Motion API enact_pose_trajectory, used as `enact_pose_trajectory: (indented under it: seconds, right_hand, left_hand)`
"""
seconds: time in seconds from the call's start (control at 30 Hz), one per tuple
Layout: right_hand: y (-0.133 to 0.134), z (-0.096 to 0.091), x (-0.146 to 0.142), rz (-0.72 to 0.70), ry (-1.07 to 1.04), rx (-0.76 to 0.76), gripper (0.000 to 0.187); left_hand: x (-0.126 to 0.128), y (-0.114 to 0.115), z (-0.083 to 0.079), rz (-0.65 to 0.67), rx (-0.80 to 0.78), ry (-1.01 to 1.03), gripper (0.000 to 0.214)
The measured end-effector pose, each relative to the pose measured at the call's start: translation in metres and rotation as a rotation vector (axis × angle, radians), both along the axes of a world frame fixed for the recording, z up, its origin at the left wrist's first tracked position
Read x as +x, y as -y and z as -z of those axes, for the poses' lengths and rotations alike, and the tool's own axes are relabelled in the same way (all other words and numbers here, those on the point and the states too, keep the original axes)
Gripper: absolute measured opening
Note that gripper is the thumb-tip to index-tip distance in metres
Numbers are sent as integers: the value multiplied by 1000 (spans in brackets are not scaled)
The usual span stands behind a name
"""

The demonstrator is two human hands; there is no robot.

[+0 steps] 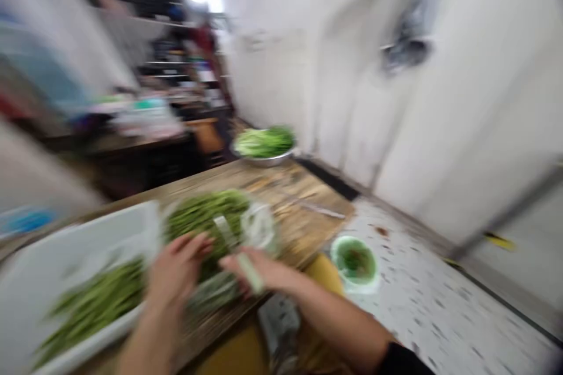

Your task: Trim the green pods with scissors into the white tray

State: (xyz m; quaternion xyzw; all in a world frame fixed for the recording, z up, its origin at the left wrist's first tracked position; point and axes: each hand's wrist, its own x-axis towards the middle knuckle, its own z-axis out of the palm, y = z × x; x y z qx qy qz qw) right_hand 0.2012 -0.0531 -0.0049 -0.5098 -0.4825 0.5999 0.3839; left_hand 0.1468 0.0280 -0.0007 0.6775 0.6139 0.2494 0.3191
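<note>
The whole picture is smeared by motion. My left hand [176,272] rests on a heap of long green vegetables [204,214] lying in clear plastic on a wooden table [303,217]; its fingers look bent, but how they sit is blurred. My right hand [259,272] is closed round the pale green handle of a small knife [235,252], whose blade points up and away over the heap. A white tray [83,246] at the left holds more green stalks [97,304].
A metal bowl of chopped greens [264,143] stands at the table's far end. A green-rimmed bucket [355,263] sits on the speckled floor to the right. A long knife-like tool [321,210] lies on the table. White walls rise on the right; cluttered shelves fill the back left.
</note>
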Motion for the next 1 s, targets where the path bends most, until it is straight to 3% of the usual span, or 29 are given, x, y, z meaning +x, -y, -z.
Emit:
enact_pose_trajectory:
  seconds: [0.07, 0.1, 0.17, 0.23, 0.33, 0.57, 0.63, 0.7, 0.8, 0.87, 0.93, 1.0]
  right_hand:
    - [-7, 10, -5, -104, -38, -27, 42]
    - [-13, 15, -7, -80, -45, -18, 43]
    - [-22, 23, -11, -103, -66, 23, 45]
    - [-24, 25, -13, -155, -52, 48, 44]
    - [-21, 27, -13, -183, -47, 52, 41]
    - [-27, 30, -10, -171, 14, 48, 38]
    - [-27, 28, -10, -166, 49, 15, 39]
    - [-26, 26, -10, -151, 44, -9, 41]
    - [-25, 26, -10, -114, -56, -77, 45]
    - [-26, 27, -7, -129, -201, -160, 49]
    - [-27, 29, -3, -165, -362, -217, 49]
    - [-29, 31, 1, -180, -496, -252, 46]
  left_hand:
    - [-62, 5, -5, -201, -39, 247, 18]
    - [-80, 7, -5, -296, -59, 463, 12]
    - [-98, 8, -1, -374, -102, 907, 13]
    - [-99, 5, 5, -370, -143, 1171, 24]
    - [-94, 5, 8, -340, -188, 1275, 35]
    - [-90, 8, 9, -305, -215, 1255, 36]
    - [-93, 6, 12, -302, -193, 1197, 31]
    - [-105, 2, 14, -364, -47, 1032, 24]
    - [-142, -3, 9, -569, 408, 490, 17]
    - [-166, -8, 0, -654, 549, 29, 21]
    - [-175, -17, -10, -628, 544, -262, 26]
    - [-167, -33, -17, -464, 530, -352, 25]
